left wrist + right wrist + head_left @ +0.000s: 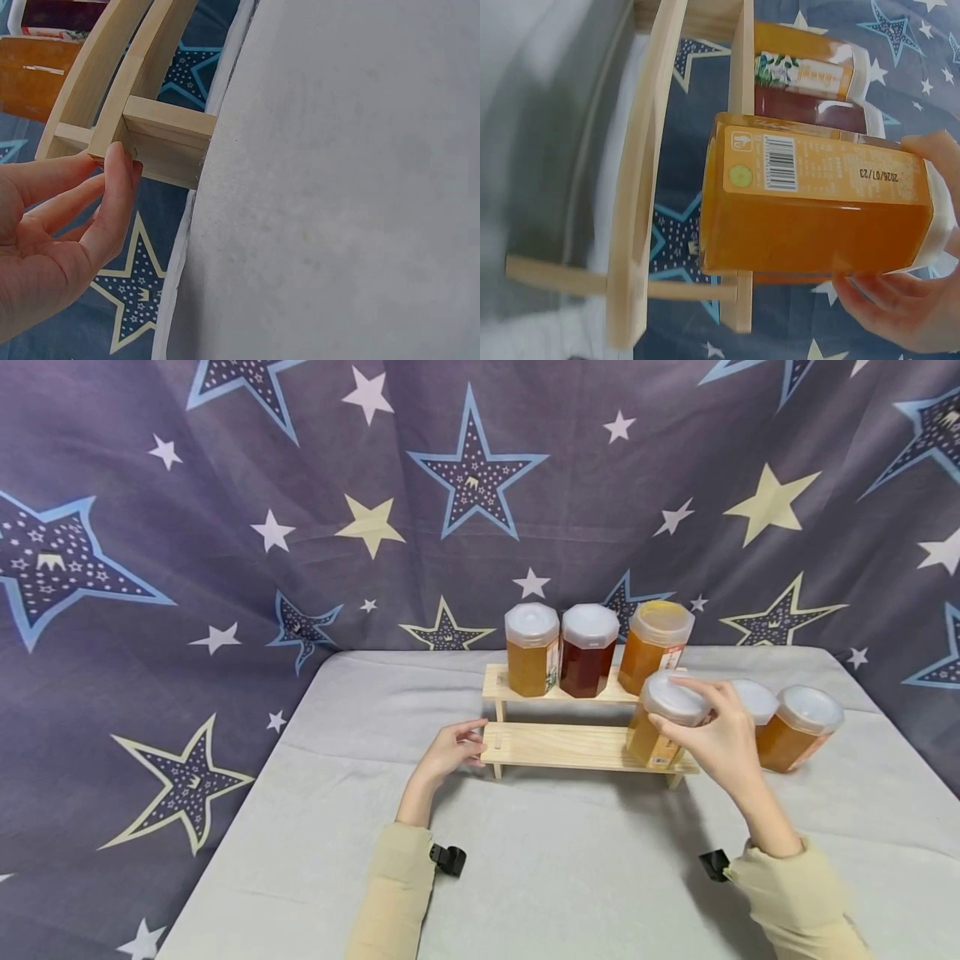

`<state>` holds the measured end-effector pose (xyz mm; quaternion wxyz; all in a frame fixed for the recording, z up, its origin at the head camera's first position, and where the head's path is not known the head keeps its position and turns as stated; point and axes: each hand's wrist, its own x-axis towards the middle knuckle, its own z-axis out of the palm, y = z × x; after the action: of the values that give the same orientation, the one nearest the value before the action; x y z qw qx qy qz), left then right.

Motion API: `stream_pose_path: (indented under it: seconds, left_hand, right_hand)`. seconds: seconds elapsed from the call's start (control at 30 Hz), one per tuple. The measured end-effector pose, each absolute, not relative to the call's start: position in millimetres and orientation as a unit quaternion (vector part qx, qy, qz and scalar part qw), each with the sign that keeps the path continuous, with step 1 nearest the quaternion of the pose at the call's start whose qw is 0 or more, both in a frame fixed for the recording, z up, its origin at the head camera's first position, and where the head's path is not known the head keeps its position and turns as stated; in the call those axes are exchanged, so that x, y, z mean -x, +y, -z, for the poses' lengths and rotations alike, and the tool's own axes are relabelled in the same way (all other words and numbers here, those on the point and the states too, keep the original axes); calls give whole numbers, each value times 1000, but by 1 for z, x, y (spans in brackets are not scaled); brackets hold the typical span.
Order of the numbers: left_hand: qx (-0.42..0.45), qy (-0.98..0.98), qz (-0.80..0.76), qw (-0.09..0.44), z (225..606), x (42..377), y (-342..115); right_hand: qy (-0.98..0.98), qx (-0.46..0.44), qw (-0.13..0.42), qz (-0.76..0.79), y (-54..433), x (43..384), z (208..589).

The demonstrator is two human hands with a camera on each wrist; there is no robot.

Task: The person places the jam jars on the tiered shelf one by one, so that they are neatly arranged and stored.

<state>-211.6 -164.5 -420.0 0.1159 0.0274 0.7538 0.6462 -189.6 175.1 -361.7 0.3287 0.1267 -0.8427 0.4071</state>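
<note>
My right hand (716, 731) grips a honey jar (817, 202) by its white lid, fingers and thumb on opposite sides. The jar is amber with an orange barcode label and hangs over the right end of the lower shelf; in the right wrist view a gap shows between its base and that shelf. At the left end of the two-step wooden rack (555, 742), my left hand (452, 749) pinches the lower board's corner between thumb and fingers (112, 202). Along the top shelf stand an amber jar (531, 652), a dark red jar (588, 652) and an orange jar (654, 647).
Right of the rack, two more honey jars stand on the grey-covered table (570, 868): one partly behind my right hand, the other (798, 727) farther right. A dark star-patterned cloth (420, 585) hangs behind the table.
</note>
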Motion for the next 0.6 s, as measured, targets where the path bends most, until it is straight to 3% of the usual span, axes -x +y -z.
stream_pose_path:
  seconds: [0.27, 0.6]
  left_hand:
    - [-19, 756, -647, 100, 442, 224, -167]
    - [-31, 748, -652, 121, 426, 216, -166]
  right_hand:
    - [-843, -142, 293, -429, 153, 193, 361]
    - [-837, -161, 247, -460, 124, 196, 363]
